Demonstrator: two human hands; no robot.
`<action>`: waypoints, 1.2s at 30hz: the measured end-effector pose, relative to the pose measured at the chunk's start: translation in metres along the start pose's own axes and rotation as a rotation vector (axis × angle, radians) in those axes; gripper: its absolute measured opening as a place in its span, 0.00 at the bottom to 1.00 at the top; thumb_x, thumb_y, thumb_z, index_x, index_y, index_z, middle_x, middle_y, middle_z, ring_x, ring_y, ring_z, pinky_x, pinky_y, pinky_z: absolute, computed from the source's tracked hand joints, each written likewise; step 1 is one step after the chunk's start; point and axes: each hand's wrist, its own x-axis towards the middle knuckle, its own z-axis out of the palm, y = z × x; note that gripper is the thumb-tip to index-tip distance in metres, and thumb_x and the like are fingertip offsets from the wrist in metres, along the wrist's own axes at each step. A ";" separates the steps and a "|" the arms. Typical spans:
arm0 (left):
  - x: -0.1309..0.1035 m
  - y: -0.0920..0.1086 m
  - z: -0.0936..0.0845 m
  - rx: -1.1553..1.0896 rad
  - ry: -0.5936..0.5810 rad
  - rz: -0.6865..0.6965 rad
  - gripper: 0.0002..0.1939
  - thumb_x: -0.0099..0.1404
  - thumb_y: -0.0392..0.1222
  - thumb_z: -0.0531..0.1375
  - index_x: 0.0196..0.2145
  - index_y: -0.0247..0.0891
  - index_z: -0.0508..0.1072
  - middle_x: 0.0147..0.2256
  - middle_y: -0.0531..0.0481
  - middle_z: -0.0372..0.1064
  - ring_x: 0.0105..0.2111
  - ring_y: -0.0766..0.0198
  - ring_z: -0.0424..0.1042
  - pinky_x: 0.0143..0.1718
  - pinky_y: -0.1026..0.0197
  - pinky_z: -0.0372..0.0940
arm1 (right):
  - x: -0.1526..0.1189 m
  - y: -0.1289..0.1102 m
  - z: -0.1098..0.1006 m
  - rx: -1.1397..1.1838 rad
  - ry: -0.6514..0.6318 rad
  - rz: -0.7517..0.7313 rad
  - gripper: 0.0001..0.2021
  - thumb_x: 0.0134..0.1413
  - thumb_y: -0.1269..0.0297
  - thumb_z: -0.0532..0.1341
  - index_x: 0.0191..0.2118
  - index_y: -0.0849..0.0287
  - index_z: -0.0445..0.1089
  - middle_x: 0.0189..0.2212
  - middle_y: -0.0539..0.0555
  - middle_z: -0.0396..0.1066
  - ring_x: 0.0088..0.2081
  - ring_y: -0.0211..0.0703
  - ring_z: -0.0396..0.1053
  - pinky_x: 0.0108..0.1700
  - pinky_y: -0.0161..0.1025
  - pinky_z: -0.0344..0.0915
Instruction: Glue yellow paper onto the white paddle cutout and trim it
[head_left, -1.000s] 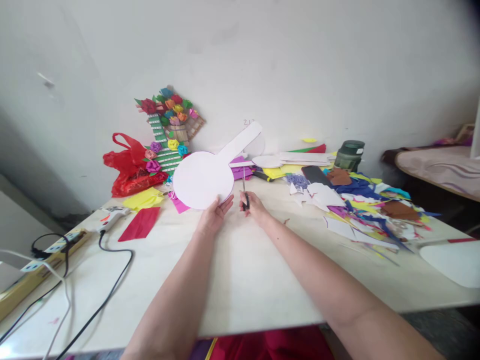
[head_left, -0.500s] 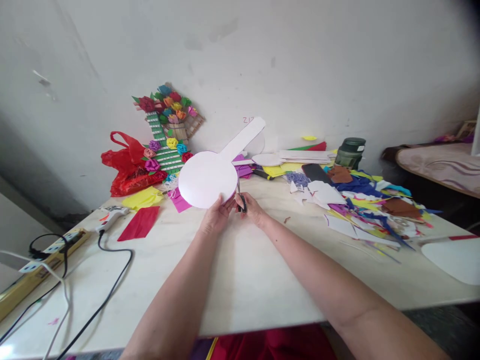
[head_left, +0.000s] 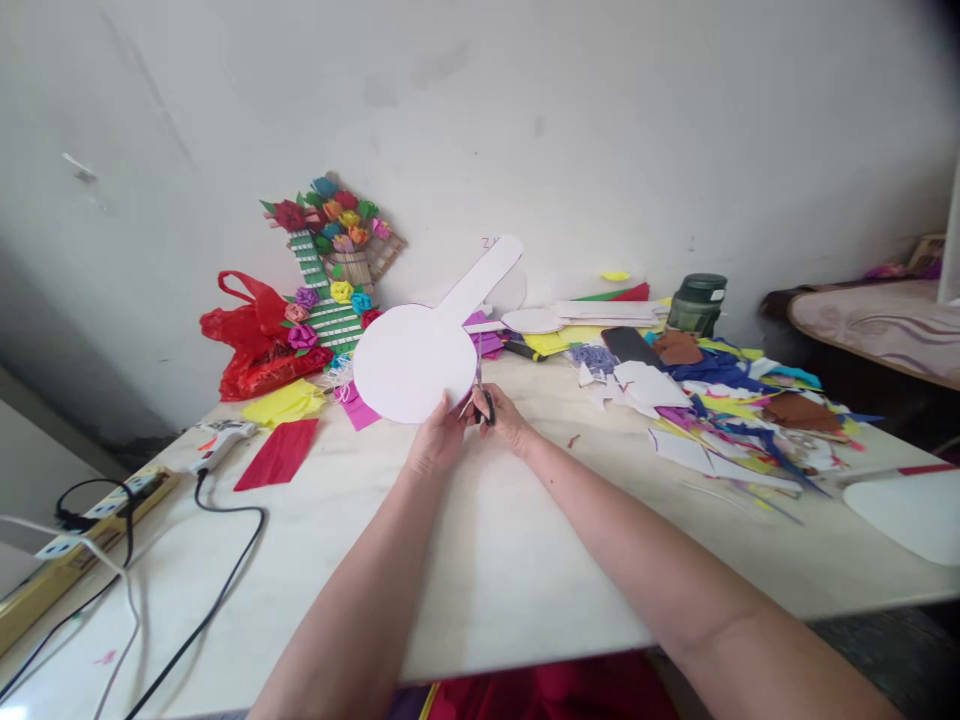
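A white paddle-shaped cutout (head_left: 412, 362), round with a long straight handle, is held up over the middle of the table. My left hand (head_left: 439, 434) pinches its lower edge, thumb in front and fingers behind. Black-handled scissors (head_left: 485, 405) sit in my right hand (head_left: 504, 420), fingers wrapped round the grips. Their blades point up along the round part's right edge, which has a thin purple outline. Whether the blades are parted I cannot tell. Both hands are close together, almost touching.
A glue gun (head_left: 222, 444) and power strip (head_left: 90, 535) with cords lie left. Behind are a red plastic bag (head_left: 251, 335) and paper-flower decoration (head_left: 337, 270). On the right are paper scraps (head_left: 739, 400), a phone (head_left: 630, 347), a green bottle (head_left: 697, 304) and a white piece (head_left: 911, 512).
The whole view has shifted slightly. The cutout and both hands stay nearly in place, with the scissors still along the right edge of the round part.
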 end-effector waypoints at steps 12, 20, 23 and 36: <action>0.003 -0.001 -0.004 -0.014 0.045 -0.024 0.11 0.61 0.42 0.53 0.39 0.36 0.70 0.34 0.46 0.71 0.36 0.61 0.69 0.42 0.57 0.60 | 0.004 -0.005 0.000 -0.032 -0.012 0.004 0.18 0.45 0.48 0.57 0.32 0.59 0.59 0.23 0.48 0.64 0.23 0.34 0.64 0.15 0.28 0.54; 0.002 -0.001 -0.003 -0.022 0.051 -0.006 0.11 0.62 0.39 0.52 0.41 0.36 0.69 0.37 0.46 0.71 0.42 0.61 0.68 0.47 0.58 0.58 | 0.005 -0.003 -0.004 -0.102 -0.009 0.013 0.18 0.45 0.48 0.57 0.32 0.59 0.60 0.23 0.48 0.64 0.23 0.33 0.63 0.15 0.27 0.54; 0.002 -0.001 -0.003 -0.033 0.044 -0.012 0.12 0.62 0.39 0.52 0.43 0.35 0.68 0.38 0.45 0.71 0.42 0.61 0.68 0.47 0.58 0.59 | 0.005 -0.001 -0.004 -0.119 -0.009 -0.007 0.18 0.45 0.48 0.56 0.32 0.59 0.60 0.22 0.47 0.64 0.22 0.33 0.62 0.15 0.27 0.54; 0.005 -0.002 -0.008 -0.041 0.030 -0.011 0.15 0.63 0.38 0.51 0.47 0.36 0.65 0.40 0.44 0.70 0.41 0.62 0.69 0.45 0.58 0.61 | 0.004 -0.001 -0.004 -0.134 -0.021 -0.036 0.16 0.45 0.49 0.57 0.31 0.58 0.60 0.16 0.44 0.59 0.16 0.30 0.56 0.14 0.27 0.48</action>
